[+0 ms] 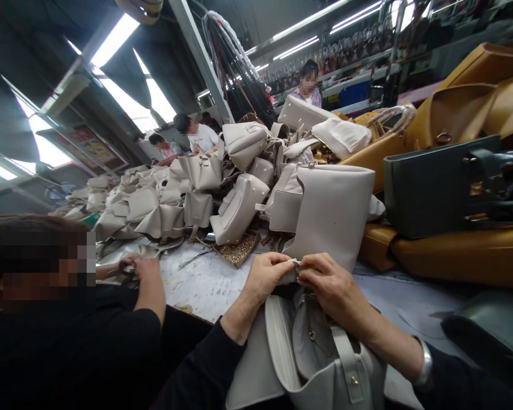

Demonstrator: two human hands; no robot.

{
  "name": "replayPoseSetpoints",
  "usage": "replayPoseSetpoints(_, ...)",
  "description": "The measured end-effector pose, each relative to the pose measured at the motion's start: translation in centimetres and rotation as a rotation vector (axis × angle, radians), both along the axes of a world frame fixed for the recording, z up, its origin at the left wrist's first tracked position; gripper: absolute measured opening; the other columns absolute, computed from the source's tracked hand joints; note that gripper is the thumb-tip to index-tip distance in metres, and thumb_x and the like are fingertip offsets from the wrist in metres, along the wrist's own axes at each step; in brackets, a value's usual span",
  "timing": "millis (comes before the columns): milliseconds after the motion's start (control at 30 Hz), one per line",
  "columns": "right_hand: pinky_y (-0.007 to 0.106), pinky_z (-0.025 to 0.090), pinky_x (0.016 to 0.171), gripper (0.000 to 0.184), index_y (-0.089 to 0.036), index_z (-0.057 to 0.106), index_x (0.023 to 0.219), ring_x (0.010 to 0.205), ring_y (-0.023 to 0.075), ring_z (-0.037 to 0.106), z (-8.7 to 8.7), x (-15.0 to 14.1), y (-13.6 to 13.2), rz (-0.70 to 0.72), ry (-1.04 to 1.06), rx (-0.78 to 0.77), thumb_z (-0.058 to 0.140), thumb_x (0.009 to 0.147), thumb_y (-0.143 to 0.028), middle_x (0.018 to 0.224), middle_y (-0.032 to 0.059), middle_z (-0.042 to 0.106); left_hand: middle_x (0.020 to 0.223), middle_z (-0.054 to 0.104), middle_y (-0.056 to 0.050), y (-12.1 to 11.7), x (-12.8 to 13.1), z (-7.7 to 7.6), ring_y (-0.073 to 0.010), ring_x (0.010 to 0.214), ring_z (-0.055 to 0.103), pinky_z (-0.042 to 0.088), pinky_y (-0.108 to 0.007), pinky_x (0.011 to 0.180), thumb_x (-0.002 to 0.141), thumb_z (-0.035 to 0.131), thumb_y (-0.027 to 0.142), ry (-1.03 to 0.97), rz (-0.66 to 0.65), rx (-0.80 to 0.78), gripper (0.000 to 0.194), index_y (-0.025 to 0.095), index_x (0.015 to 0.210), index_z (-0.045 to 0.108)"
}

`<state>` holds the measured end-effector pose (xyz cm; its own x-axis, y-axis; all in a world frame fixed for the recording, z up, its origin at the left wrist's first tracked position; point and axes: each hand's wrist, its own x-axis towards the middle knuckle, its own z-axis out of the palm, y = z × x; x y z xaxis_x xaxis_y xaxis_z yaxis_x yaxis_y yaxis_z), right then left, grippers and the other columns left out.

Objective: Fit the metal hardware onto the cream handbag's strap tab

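Note:
A light grey handbag [320,393] stands close in front of me, its mouth open and a strap with a gold stud on its near side. Above its far rim, my left hand [263,278] pinches a small pale strip [293,261] between thumb and fingers. Pressed up against it from the other side is my right hand [331,285], its fingers closed on the same spot. What lies between the right fingertips is too small to make out. Just beyond both hands, a flat-sided grey bag [336,208] stands upright.
Grey bags [239,208] are heaped along the workbench [207,287]. A shallow box of gold-coloured studs [237,250] lies before them. Mustard bags [457,253] and a dark green handbag [427,185] are piled at right. A co-worker [68,341] sits close on my left.

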<state>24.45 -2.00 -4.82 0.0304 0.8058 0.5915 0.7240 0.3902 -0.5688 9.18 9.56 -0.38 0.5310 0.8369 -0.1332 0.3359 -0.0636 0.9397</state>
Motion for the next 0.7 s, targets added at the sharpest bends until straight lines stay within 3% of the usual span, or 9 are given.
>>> replayPoseSetpoints(233, 0.046, 0.050, 0.091, 0.011, -0.024, 0.075, 0.091, 0.110, 0.0293, 0.050, -0.2, 0.7, 0.5, -0.104, -0.033, 0.072, 0.069, 0.096, -0.017, 0.115, 0.0089, 0.062, 0.079, 0.079, -0.007, -0.4, 0.3, -0.3, -0.0184, 0.073, 0.069, 0.052, -0.026, 0.068, 0.072, 0.080, 0.030, -0.011, 0.030, 0.006, 0.020, 0.013, 0.082, 0.083)
replayPoseSetpoints(700, 0.042, 0.052, 0.085, 0.018, -0.027, 0.074, 0.096, 0.101, 0.0255, 0.055, -1.1, 1.2, 0.5, -0.113, 0.037, 0.186, 0.062, 0.099, -0.013, 0.100, 0.0066, 0.065, 0.079, 0.080, -0.007, -0.5, 1.5, 0.1, -0.0206, 0.074, 0.070, 0.054, -0.029, 0.069, 0.073, 0.077, 0.028, 0.050, 0.017, 0.072, 0.017, 0.015, 0.082, 0.084)
